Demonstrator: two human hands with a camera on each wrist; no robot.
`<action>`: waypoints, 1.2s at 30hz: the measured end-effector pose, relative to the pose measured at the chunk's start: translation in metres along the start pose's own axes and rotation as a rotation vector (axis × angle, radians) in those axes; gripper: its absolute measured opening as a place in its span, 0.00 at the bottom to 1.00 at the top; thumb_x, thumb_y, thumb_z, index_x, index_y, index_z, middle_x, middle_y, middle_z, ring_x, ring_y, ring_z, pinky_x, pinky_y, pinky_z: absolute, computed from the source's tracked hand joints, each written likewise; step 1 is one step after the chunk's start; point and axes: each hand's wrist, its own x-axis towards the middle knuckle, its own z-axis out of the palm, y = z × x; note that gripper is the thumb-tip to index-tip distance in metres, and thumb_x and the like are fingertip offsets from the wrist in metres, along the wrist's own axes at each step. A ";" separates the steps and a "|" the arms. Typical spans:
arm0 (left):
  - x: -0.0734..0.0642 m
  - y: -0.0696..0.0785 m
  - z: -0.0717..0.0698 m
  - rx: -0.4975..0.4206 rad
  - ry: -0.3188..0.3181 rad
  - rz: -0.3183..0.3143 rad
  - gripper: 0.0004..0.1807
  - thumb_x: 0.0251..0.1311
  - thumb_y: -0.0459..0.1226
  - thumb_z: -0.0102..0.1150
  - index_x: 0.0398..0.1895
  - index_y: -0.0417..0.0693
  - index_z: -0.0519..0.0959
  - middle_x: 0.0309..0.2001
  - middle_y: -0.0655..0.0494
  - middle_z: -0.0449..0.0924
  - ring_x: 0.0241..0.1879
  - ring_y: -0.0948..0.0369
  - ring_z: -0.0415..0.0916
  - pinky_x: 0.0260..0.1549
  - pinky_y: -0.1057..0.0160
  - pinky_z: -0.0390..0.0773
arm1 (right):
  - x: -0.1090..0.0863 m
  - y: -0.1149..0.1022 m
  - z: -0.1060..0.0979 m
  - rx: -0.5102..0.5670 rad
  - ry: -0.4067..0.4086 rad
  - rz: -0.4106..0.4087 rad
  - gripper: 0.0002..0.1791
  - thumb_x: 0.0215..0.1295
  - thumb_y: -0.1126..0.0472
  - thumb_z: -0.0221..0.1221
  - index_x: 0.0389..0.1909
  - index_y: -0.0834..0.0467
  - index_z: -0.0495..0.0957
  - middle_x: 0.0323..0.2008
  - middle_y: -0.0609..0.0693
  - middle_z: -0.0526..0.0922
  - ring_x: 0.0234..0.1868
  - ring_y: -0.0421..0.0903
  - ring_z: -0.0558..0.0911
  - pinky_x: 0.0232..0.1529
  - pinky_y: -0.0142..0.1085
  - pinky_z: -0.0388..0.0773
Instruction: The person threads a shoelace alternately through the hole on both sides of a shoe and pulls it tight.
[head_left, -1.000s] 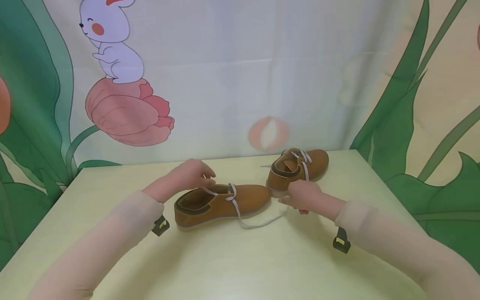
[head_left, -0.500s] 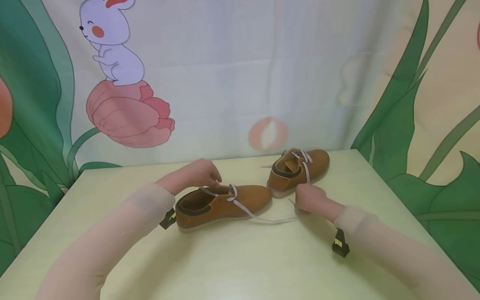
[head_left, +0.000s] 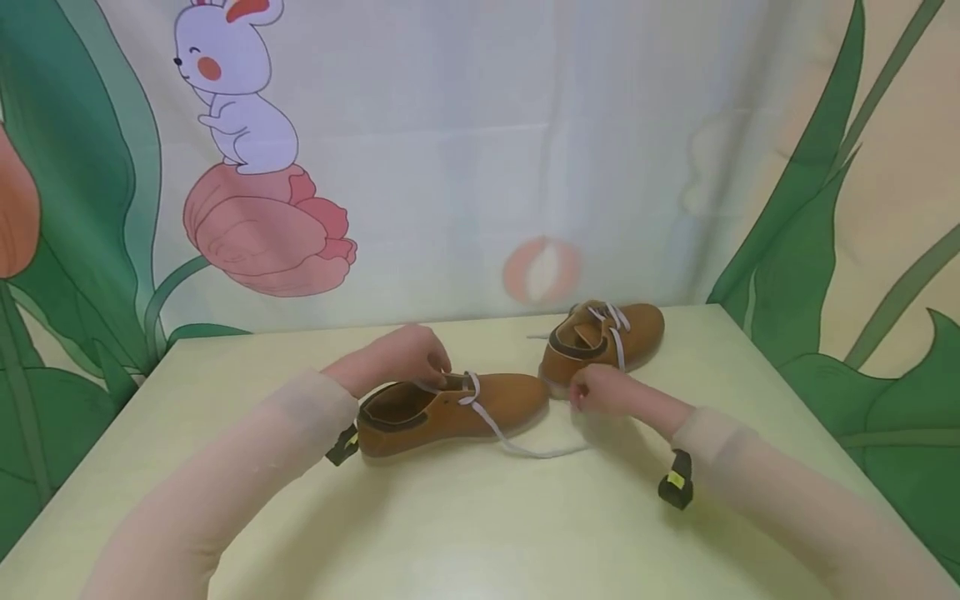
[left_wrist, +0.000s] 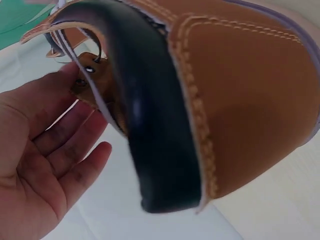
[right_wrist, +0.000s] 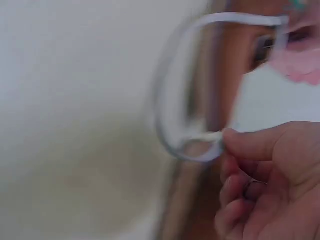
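Observation:
A brown leather shoe [head_left: 502, 396] rests on the table, toe to the right. My left hand [head_left: 420, 354] is over its opening and, in the left wrist view, pinches the eyelet flap [left_wrist: 92, 75] between thumb and fingers. A pale lace [head_left: 532, 455] runs from the shoe's eyelets in a loose curve toward my right hand [head_left: 603, 390]. The right wrist view, partly blurred, shows that hand [right_wrist: 275, 175] pinching the lace [right_wrist: 160, 95] near its tip. Behind the right hand stands the second brown shoe [head_left: 641, 329], also laced.
Both shoes stand on a pale yellow table [head_left: 480, 525], the near toe close to the other's heel. A curtain [head_left: 420, 192] printed with a rabbit, flowers and leaves hangs along the back edge.
My left hand has moved right and down onto the near shoe's eyelet flap. The right hand drew the lace to the right, then came back slightly left. Both shoes stay in place.

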 end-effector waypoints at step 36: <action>-0.008 -0.022 0.009 -0.008 0.067 -0.084 0.11 0.68 0.35 0.62 0.33 0.39 0.90 0.23 0.57 0.81 0.24 0.65 0.68 0.27 0.70 0.69 | 0.102 -0.108 -0.001 -0.172 0.075 -0.410 0.15 0.67 0.77 0.54 0.40 0.61 0.87 0.41 0.53 0.89 0.47 0.48 0.85 0.57 0.40 0.80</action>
